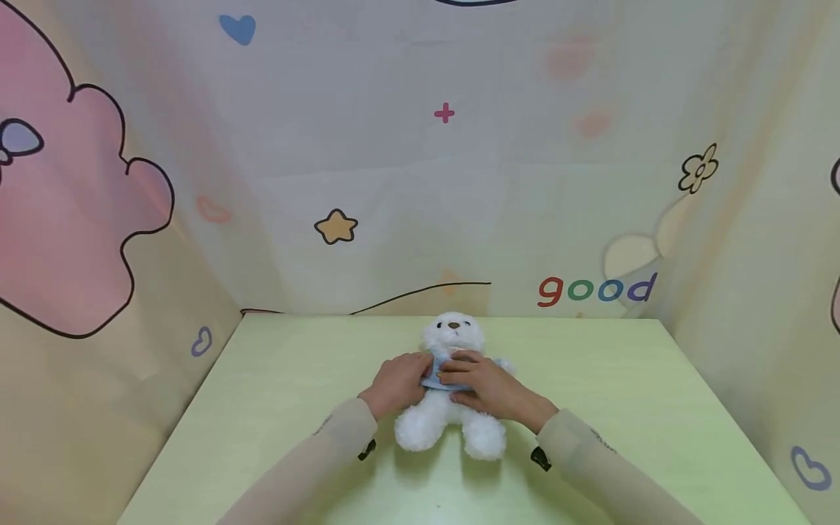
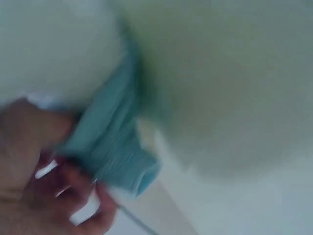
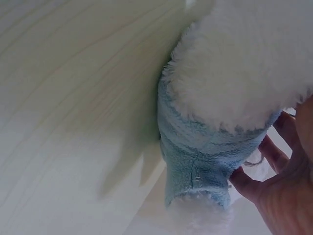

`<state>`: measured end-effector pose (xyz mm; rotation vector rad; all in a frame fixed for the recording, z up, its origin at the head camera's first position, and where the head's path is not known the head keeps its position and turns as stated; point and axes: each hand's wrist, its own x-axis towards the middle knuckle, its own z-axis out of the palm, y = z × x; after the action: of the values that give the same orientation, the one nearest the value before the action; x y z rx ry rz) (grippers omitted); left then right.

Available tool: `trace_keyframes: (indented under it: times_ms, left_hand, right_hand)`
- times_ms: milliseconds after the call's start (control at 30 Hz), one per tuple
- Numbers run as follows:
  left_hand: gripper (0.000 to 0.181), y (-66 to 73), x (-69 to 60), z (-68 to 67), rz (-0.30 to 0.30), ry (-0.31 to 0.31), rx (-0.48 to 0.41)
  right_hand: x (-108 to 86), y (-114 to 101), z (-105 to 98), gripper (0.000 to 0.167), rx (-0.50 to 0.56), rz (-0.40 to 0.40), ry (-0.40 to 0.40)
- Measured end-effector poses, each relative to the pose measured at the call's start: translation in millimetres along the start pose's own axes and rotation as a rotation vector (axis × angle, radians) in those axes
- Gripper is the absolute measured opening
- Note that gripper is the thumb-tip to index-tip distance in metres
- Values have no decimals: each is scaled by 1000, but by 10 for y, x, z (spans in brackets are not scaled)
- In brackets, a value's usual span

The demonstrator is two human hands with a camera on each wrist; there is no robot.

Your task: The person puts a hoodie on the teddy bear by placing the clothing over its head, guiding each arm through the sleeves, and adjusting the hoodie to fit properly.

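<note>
A white fluffy plush bear in a light blue top faces up on the table, its head towards the back wall and its legs towards me. My left hand grips the bear's side at the arm. In the left wrist view, blurred, its curled fingers are at the blue cloth. My right hand rests across the bear's front with fingers stretched over the blue top. The right wrist view shows these fingers touching the blue top. Both hands cover much of the belly.
The pale green table has a straight back edge. Cloth walls with cartoon prints, such as a star and the word "good", stand behind it and on both sides.
</note>
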<state>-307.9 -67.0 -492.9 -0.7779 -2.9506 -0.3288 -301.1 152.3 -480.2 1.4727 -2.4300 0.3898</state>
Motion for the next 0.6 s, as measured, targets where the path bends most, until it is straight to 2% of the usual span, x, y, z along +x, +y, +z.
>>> trace_keyframes:
  times_ms: [100, 200, 267, 333, 467, 600]
  left_hand:
    - [23, 24, 30, 68, -8, 103, 63]
    - [23, 48, 31, 137, -58, 208, 165]
    - [21, 59, 22, 147, -95, 245, 206]
    - [16, 53, 13, 145, -113, 249, 239]
    - [7, 34, -27, 122, -103, 191, 232]
    - [9, 47, -49, 122, -91, 205, 228]
  right_hand:
    - [8, 11, -4, 40, -14, -14, 10]
    - [26, 10, 15, 39, -9, -31, 12]
    - [35, 8, 21, 39, -6, -37, 17]
    - [40, 4, 17, 39, -7, -37, 20]
    - [30, 3, -8, 39, -5, -12, 9]
    - [25, 1, -15, 37, -6, -7, 3]
